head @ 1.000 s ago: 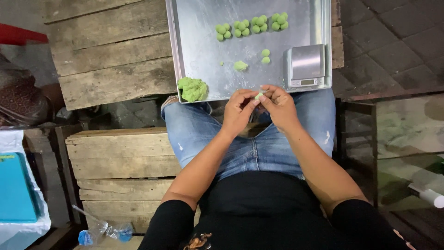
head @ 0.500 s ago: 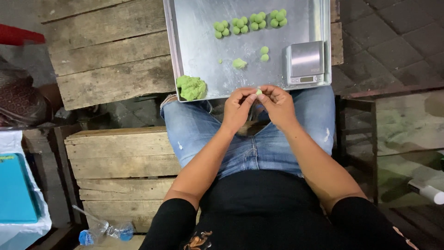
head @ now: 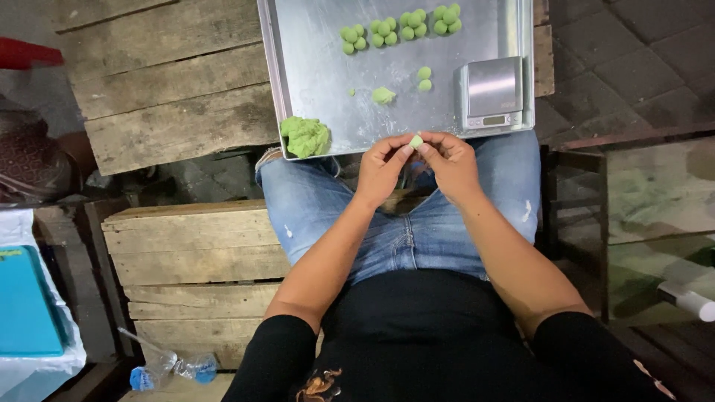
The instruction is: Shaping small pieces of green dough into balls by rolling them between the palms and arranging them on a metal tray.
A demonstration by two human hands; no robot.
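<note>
My left hand and my right hand meet above my knees, both pinching one small piece of green dough at the fingertips. Just beyond them a metal tray rests on my lap. A larger green dough lump sits at the tray's near left corner. Several small green dough balls are grouped along its far side, two more balls and a small scrap lie mid-tray. A small silver digital scale stands at the tray's near right corner.
Rough wooden pallets lie left of the tray and a wooden crate beside my left leg. A crushed plastic bottle lies at the bottom left, a teal flat object at the left edge, a glass-topped surface to the right.
The small dough piece has been turned between my fingertips and my hands sit slightly lower in view. The tray's contents stay the same.
</note>
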